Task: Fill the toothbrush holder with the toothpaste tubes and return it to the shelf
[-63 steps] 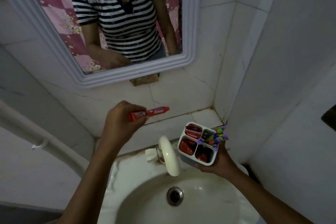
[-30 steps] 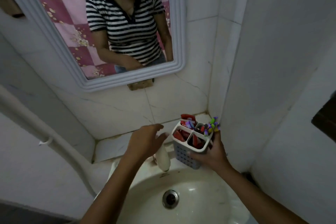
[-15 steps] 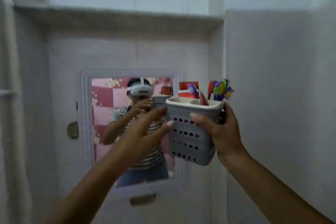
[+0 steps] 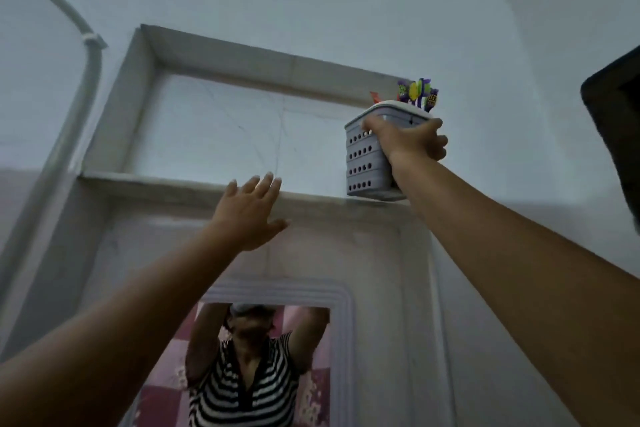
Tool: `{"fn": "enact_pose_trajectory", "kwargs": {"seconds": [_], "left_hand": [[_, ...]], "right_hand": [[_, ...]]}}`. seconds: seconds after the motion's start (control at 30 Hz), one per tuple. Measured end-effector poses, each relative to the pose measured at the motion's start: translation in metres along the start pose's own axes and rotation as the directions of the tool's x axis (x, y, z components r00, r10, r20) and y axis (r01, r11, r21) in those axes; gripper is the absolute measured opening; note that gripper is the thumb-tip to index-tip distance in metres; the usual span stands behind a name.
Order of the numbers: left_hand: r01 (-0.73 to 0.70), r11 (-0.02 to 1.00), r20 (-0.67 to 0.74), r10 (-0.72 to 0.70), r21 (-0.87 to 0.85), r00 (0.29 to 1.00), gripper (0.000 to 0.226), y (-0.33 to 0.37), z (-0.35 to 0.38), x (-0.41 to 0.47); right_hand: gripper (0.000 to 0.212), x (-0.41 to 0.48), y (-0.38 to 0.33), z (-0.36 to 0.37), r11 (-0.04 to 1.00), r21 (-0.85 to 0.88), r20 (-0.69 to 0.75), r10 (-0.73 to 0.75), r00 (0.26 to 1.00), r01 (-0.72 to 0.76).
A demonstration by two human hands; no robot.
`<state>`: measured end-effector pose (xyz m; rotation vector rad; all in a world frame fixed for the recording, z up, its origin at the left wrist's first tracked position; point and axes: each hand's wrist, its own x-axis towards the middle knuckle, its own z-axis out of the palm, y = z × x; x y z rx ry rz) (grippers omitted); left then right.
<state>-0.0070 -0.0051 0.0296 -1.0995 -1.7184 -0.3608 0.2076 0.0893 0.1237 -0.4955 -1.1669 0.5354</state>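
Note:
The grey perforated toothbrush holder [image 4: 365,163] stands at the right end of the recessed wall shelf [image 4: 180,185], its base on or just at the ledge. Purple and green toothbrush heads [image 4: 417,94] and a red toothpaste tube tip [image 4: 374,97] stick out of its top. My right hand [image 4: 410,140] is wrapped around the holder's upper right side. My left hand [image 4: 249,215] is raised below the shelf edge, fingers spread, holding nothing and apart from the holder.
A white-framed mirror [image 4: 341,340] hangs below the shelf and reflects a person in a striped shirt with raised arms. A white pipe [image 4: 88,73] runs down the left wall. A dark object [image 4: 616,128] juts in at the right edge.
The holder has gone up from chest height to the shelf in my right hand. My left hand has come off the holder and opened. The view has tilted upward.

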Motion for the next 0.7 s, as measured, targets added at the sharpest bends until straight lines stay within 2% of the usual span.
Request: {"fn": "enact_pose_trajectory", "kwargs": {"seconds": [0.13, 0.33, 0.57, 0.63, 0.7], "left_hand": [[-0.054, 0.997, -0.057, 0.051, -0.046, 0.997, 0.078, -0.003, 0.010, -0.016], [-0.057, 0.995, -0.115, 0.047, -0.087, 0.992, 0.081, -0.007, 0.020, -0.007], [-0.063, 0.992, -0.143, 0.047, -0.113, 0.989, 0.082, -0.007, 0.027, -0.006], [-0.062, 0.991, -0.134, 0.046, -0.120, 0.990, 0.083, -0.007, 0.025, -0.007], [-0.059, 0.994, -0.114, 0.048, -0.091, 0.992, 0.086, -0.007, 0.021, -0.005]], "right_hand": [[0.130, 0.007, 0.018, 0.016, 0.994, -0.087, -0.029, 0.057, 0.998, -0.060], [0.134, 0.023, 0.047, 0.051, 0.974, -0.223, -0.068, 0.014, 0.998, -0.029], [0.141, 0.027, 0.069, 0.063, 0.959, -0.282, -0.035, -0.049, 0.998, 0.037], [0.137, 0.023, 0.078, 0.062, 0.944, -0.318, 0.000, -0.096, 0.995, 0.091], [0.122, 0.011, 0.082, 0.058, 0.918, -0.355, 0.043, -0.171, 0.984, 0.175]]}}
